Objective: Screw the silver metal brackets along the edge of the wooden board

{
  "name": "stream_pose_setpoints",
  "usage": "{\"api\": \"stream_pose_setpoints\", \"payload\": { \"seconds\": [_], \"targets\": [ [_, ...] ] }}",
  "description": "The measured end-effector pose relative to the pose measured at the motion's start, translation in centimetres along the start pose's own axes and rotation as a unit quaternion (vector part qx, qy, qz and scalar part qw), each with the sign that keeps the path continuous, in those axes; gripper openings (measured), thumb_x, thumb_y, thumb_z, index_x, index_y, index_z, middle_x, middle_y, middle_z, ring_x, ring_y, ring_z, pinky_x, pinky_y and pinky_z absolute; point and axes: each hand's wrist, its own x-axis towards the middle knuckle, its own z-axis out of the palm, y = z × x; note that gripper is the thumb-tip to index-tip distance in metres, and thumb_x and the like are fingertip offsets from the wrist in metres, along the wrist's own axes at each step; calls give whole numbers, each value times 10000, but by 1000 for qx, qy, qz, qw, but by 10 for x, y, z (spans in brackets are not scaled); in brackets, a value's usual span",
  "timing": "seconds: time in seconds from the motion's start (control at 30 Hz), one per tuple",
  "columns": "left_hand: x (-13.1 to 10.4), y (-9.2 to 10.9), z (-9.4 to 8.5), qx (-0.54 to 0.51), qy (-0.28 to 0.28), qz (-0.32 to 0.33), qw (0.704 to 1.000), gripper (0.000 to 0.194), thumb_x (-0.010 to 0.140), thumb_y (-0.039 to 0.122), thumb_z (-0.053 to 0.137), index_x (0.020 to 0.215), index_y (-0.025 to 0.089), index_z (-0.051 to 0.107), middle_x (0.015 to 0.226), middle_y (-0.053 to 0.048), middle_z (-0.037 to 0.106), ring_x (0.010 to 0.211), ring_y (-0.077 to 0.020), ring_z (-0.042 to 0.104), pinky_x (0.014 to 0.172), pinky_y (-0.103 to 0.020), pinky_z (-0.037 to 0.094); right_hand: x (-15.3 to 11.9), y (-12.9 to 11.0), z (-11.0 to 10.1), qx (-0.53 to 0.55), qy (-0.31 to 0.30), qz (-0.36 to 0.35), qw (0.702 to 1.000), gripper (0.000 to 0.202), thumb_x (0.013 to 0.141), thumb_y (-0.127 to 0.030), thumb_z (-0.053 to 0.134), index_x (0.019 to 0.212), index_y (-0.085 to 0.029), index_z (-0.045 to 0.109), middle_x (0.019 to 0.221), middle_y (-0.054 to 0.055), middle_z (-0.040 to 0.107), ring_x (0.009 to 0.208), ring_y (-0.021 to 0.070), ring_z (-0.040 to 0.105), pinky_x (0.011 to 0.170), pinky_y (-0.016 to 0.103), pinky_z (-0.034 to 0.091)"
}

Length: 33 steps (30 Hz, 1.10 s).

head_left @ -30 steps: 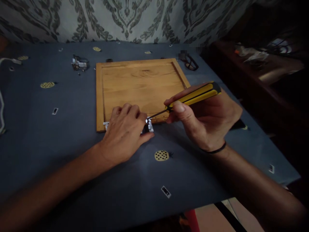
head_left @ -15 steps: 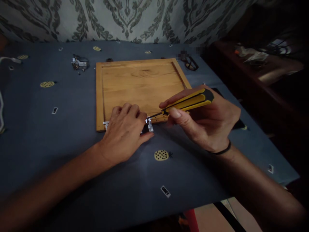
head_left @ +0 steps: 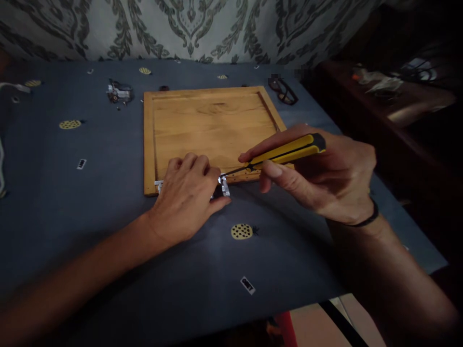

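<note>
A wooden panel (head_left: 213, 120) with a raised frame lies on the blue cloth. My left hand (head_left: 186, 202) is wrapped over a shiny metal hinge (head_left: 224, 187) at the panel's near edge, its thumb below and fingers on top, covering most of the metal. In my right hand (head_left: 321, 176) is a yellow and black screwdriver (head_left: 285, 152), held between thumb and fingers. Its shaft points left and down, and the tip touches or nearly touches the hinge beside my left index finger. Small holes show in the panel's edge right of the hinge.
Metal hardware (head_left: 119, 92) with small loose pieces sits at the back left. Dark-framed glasses (head_left: 284, 91) rest behind the panel's right corner. A white cable (head_left: 14, 87) lies at the far left. Patterned fabric (head_left: 191, 29) hangs behind the table.
My right hand has shifted to the right and turned, and the screwdriver's handle has rolled in its fingers. The tip stays at the hinge. My left hand has hardly moved.
</note>
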Motion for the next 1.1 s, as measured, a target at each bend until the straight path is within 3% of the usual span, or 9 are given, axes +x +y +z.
{"api": "stream_pose_setpoints", "payload": {
  "seconds": [0.23, 0.6, 0.93, 1.1],
  "targets": [
    [1, 0, -1, -3, -1, 2, 1000, 355, 894, 449, 689, 1082, 147, 685, 1077, -119, 639, 1072, -332, 564, 889, -469, 448, 1, 6, 5, 33, 12, 1, 999, 93, 867, -136, 700, 940, -192, 686, 950, 7, 722, 535, 61, 656, 477, 200, 560],
    [0, 0, 0, -5, -1, 2, 1000, 356, 893, 439, 691, 1090, 142, 688, 1071, -121, 639, 1065, -332, 558, 879, -464, 442, 2, 6, 10, -6, 44, -2, 999, 66, 856, -200, 738, 891, -221, 686, 865, -31, 713, 503, 50, 636, 450, 172, 532],
    [0, 1, -1, -2, 0, -2, 1000, 353, 895, 439, 688, 1099, 150, 684, 1076, -123, 639, 1063, -324, 553, 882, -455, 438, -2, 4, 22, -86, 127, 36, 988, 279, 754, -477, 813, 760, -265, 631, 701, -37, 649, 456, 103, 546, 391, 266, 423],
    [0, 1, 0, 0, 1, -3, 1000, 356, 895, 447, 693, 1116, 169, 677, 1089, -114, 647, 1087, -322, 557, 895, -451, 442, 0, 4, 24, -115, 135, 19, 984, 347, 765, -532, 782, 715, -259, 573, 646, -37, 591, 471, 106, 514, 426, 287, 402]
  ]
}}
